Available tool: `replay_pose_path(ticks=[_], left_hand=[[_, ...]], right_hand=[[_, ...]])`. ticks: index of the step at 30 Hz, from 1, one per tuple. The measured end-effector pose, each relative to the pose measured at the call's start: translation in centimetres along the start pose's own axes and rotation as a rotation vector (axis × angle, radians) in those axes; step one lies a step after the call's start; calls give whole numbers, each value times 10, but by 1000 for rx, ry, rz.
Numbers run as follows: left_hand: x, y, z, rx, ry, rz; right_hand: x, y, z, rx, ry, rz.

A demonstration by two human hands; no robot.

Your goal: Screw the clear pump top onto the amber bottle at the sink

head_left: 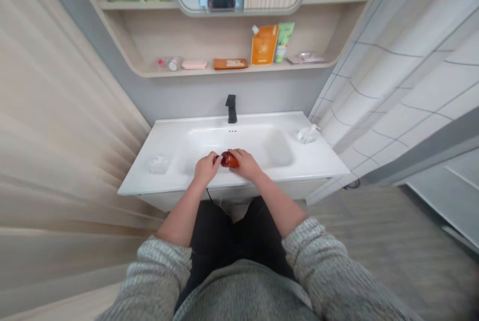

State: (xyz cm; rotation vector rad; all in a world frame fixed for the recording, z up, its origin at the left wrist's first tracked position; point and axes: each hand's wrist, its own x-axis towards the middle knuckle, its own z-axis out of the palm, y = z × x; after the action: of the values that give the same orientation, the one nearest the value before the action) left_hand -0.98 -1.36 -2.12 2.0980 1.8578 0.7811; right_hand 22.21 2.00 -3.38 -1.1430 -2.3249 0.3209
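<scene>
- Left hand: fingers pinched closed at the dark end of a glossy amber-brown rounded bottle.
- Right hand: fingers curled around its body.
- Bottle: sideways, over the front of a glossy white rectangular sink.

Grey knit sweater with thick, rumpled sleeves and black trousers.

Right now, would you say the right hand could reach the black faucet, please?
Probably yes: only the basin lies between the right hand and the black faucet, though that hand would have to release the amber bottle first.
</scene>
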Motion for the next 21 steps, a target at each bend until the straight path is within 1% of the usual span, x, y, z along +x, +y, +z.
replay_pose_path(ticks=[3,5,8,11,15,19,21], left_hand=[[0,0,0,14,32,-59],[0,1,1,-29,40,-29],[0,0,4,-60,12,32],[2,-2,5,-54,32,2],[5,-7,3,-138,151,-60],[8,-15,4,-361,335,-147],[10,-20,3,-460,393,-189]], right_hand=[[0,-2,-1,-6,-7,12],[0,-3,-2,-17,-18,16],[0,-4,-4,-30,-29,21],[0,-4,-4,-35,-32,35],[0,-3,-3,-40,-32,38],[0,-5,-2,-53,-34,63],[0,-5,-2,-57,-34,81]])
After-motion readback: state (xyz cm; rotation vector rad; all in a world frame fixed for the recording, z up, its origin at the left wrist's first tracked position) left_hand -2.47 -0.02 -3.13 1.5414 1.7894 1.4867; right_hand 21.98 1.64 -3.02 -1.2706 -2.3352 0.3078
